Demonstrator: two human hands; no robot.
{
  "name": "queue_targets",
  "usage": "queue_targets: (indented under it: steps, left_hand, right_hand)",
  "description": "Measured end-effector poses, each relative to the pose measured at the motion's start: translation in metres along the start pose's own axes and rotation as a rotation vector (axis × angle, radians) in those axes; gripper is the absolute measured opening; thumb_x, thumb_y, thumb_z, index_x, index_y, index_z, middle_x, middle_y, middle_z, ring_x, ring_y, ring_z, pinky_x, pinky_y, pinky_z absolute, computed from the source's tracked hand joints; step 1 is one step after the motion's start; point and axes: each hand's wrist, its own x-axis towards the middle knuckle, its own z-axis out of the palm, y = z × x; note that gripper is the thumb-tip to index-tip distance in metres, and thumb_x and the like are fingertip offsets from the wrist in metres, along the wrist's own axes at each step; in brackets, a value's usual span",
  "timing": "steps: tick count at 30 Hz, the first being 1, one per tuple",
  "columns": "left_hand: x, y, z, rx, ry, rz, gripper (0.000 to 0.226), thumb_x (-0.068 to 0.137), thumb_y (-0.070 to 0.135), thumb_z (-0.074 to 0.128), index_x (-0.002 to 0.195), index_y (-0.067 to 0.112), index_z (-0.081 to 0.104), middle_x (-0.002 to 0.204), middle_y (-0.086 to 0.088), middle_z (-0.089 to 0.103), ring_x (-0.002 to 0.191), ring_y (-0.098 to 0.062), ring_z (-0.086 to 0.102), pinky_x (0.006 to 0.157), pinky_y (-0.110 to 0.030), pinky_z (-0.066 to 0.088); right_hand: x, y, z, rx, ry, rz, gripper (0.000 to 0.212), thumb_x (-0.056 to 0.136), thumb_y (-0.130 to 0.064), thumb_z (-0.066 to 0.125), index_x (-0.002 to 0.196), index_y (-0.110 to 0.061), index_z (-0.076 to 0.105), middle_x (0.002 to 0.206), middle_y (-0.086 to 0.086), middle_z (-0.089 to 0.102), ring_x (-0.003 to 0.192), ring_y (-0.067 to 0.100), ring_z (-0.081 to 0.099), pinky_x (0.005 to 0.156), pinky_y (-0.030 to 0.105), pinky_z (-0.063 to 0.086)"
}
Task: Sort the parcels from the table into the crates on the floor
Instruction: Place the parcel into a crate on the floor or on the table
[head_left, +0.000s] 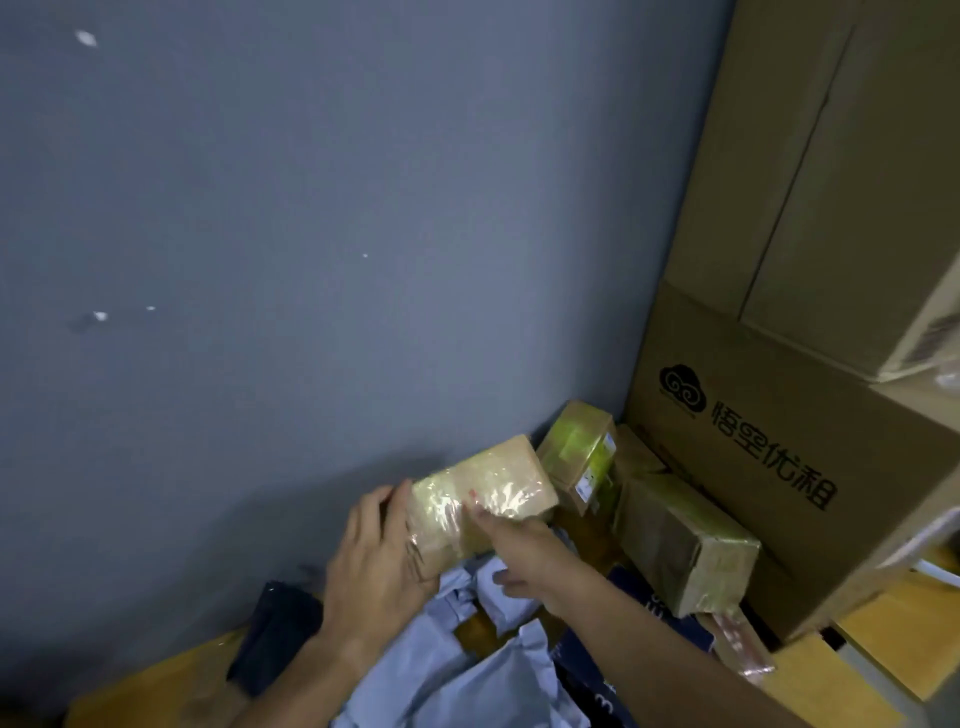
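Both hands, left (376, 561) and right (524, 551), hold a taped parcel (483, 493) above grey mailers (467, 670). Two boxes (680, 540) and big cartons (800, 415) crowd the right.

A tape-wrapped brown parcel (480, 496) is held tilted above grey mailer bags (457, 670) on the table (156, 686).

big cardboard box (789, 457) far right: cloud logo + black print "悟空优租" | small parcel labels: too blurry to read

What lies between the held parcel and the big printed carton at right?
Head view: two tape-wrapped small boxes, one by the wall, one nearer, between the held parcel and carton.
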Motion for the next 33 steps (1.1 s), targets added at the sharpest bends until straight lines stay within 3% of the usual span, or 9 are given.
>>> queue_targets:
  steps: [5,10,14,17,20,26,28,31,33]
  left_hand:
    - [-0.036,0.013,-0.040,0.142,0.137,0.158,0.104,0.048,0.020,0.093,0.138,0.009,0.043,0.130,-0.009,0.046,0.119,-0.032,0.049,0.087,-0.040,0.057]
    - [-0.056,0.015,-0.077,0.192,0.173,0.312,0.100,0.049,0.008,0.087,0.139,0.003,0.042,0.133,-0.013,0.044,0.128,-0.034,0.043,0.112,-0.044,0.040]
    - [-0.067,0.005,-0.116,0.063,0.052,0.410,0.094,0.063,0.045,0.081,0.143,0.015,0.041,0.134,0.000,0.043,0.127,-0.021,0.043,0.109,-0.038,0.045]
    - [-0.064,-0.009,-0.153,-0.147,0.019,0.210,0.087,0.075,0.078,0.061,0.147,0.036,0.035,0.145,0.019,0.031,0.135,-0.001,0.032,0.109,-0.027,0.041]
    - [-0.049,-0.021,-0.186,-0.433,0.004,-0.032,0.096,0.064,0.086,0.065,0.144,0.042,0.035,0.142,0.025,0.032,0.136,0.002,0.033,0.106,-0.025,0.036]
    - [-0.026,-0.059,-0.214,-0.902,-0.176,-0.479,0.099,0.068,0.066,0.079,0.150,0.024,0.043,0.150,0.011,0.045,0.136,-0.009,0.045,0.114,-0.033,0.034]
    - [-0.029,-0.066,-0.214,-1.143,-0.344,-0.512,0.084,0.065,0.064,0.084,0.132,0.017,0.064,0.136,-0.005,0.064,0.125,-0.022,0.060,0.116,-0.045,0.037]
    - [-0.046,-0.064,-0.206,-1.429,-0.454,-0.534,0.056,0.080,0.047,0.078,0.116,0.005,0.073,0.127,-0.022,0.066,0.121,-0.037,0.060,0.117,-0.052,0.034]
    - [-0.053,-0.064,-0.197,-1.558,-0.459,-0.533,0.070,0.069,0.044,0.089,0.121,0.002,0.069,0.128,-0.023,0.065,0.120,-0.039,0.057,0.110,-0.051,0.042]
  right_hand:
    - [-0.039,-0.028,0.043,0.424,0.031,0.062,0.065,0.080,-0.069,0.070,0.119,-0.018,0.057,0.108,0.007,0.067,0.098,0.029,0.067,0.065,0.040,0.058]
    - [-0.064,-0.036,0.067,0.533,0.019,0.031,0.088,0.057,-0.071,0.079,0.122,-0.013,0.064,0.108,0.015,0.074,0.092,0.035,0.072,0.065,0.049,0.061]
    - [-0.093,-0.037,0.069,0.484,0.104,-0.109,0.074,0.067,-0.057,0.084,0.121,-0.014,0.057,0.108,0.010,0.069,0.095,0.031,0.069,0.070,0.044,0.061]
    - [-0.107,-0.040,0.062,0.458,0.110,-0.240,0.066,0.075,-0.044,0.086,0.124,-0.014,0.052,0.113,0.008,0.067,0.103,0.030,0.065,0.096,0.055,0.054]
    - [-0.119,-0.046,0.054,0.422,0.112,-0.329,0.057,0.074,-0.044,0.087,0.115,-0.017,0.057,0.112,0.009,0.068,0.103,0.029,0.067,0.097,0.054,0.055]
    - [-0.139,-0.050,0.036,0.222,0.057,-0.505,0.057,0.066,-0.054,0.085,0.111,-0.022,0.071,0.110,0.018,0.073,0.100,0.035,0.073,0.085,0.048,0.061]
    - [-0.147,-0.050,0.031,0.208,0.022,-0.556,0.041,0.081,-0.042,0.079,0.113,-0.018,0.070,0.110,0.019,0.074,0.099,0.037,0.073,0.074,0.040,0.060]
    - [-0.153,-0.049,0.028,0.242,-0.005,-0.619,0.028,0.091,-0.029,0.070,0.115,-0.014,0.068,0.102,0.012,0.077,0.093,0.031,0.074,0.069,0.035,0.058]
    - [-0.155,-0.048,0.028,0.310,-0.008,-0.639,0.027,0.093,-0.027,0.069,0.116,-0.014,0.067,0.103,0.012,0.077,0.097,0.034,0.073,0.077,0.043,0.059]
